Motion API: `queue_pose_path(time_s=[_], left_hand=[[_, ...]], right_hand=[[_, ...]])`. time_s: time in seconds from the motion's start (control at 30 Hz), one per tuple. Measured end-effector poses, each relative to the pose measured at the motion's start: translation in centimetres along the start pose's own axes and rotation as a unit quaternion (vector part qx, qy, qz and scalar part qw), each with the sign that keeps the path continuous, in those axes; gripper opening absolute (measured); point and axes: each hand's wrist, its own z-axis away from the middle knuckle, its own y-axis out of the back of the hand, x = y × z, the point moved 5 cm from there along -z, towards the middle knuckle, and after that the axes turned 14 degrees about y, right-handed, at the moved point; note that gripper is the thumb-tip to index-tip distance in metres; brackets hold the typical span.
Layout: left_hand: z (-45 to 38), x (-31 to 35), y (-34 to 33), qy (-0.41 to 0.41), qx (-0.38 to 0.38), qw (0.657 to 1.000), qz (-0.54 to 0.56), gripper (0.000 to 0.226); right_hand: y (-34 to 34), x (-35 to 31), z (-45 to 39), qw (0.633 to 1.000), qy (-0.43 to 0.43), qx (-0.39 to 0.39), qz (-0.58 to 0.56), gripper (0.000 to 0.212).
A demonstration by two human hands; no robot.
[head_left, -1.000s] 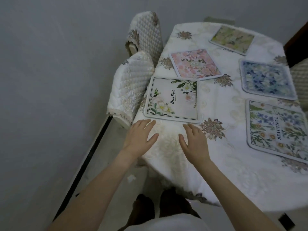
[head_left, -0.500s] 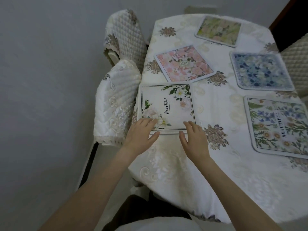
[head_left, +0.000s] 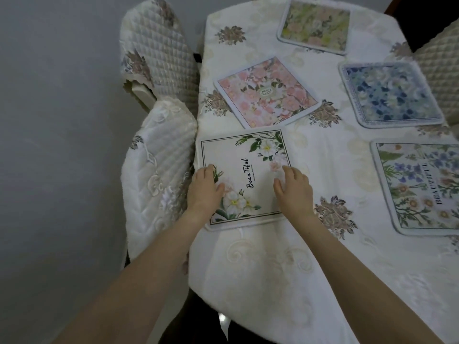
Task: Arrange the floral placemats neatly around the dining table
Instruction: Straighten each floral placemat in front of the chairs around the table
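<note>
Both hands [head_left: 203, 189] flat on white placemat [head_left: 246, 170]; rt mat [head_left: 422, 187] cut off.

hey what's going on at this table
A person is laying out floral placemats on a dining table with a white embroidered cloth. Both the left hand and the right hand rest flat on the white "Beautiful" placemat by the near left edge. Four more lie around it: pink, green-yellow, blue and a wildflower placemat.
</note>
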Motion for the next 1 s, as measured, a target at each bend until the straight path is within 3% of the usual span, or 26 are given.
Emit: queue_pose_path(time_s=[0.13, 0.23, 0.43, 0.57, 0.8, 1.0], left_hand=[[-1.6, -0.5, -1.0, 0.06, -0.01, 0.998, 0.019, 0.042], [-2.1, -0.8, -1.4, 0.087, 0.003, 0.995, 0.042, 0.043], [-2.9, -1.1, -1.4, 0.138, 0.016, 0.987, 0.08, 0.043], [-3.4, -1.7, -1.2, 0.166, 0.01, 0.979, 0.114, 0.049], [-2.6, -1.5, -1.1, 0.136, -0.002, 0.981, 0.141, 0.049], [-1.2, -1.7, -0.9, 0.11, 0.003, 0.985, 0.13, 0.048]], right_hand=[[-1.3, 1.7, -2.3, 0.996, -0.073, -0.051, 0.013, 0.054], [-2.1, 2.5, -3.3, 0.991, -0.114, -0.069, -0.002, 0.056], [-1.8, 3.9, -4.2, 0.986, -0.161, -0.052, 0.013, 0.043], [-1.9, 4.7, -4.3, 0.98, -0.188, -0.05, -0.034, 0.039], [-2.1, 4.5, -2.7, 0.972, -0.194, -0.02, -0.131, 0.035], [-2.1, 4.2, -0.1, 0.971, -0.194, -0.017, -0.137, 0.031]])
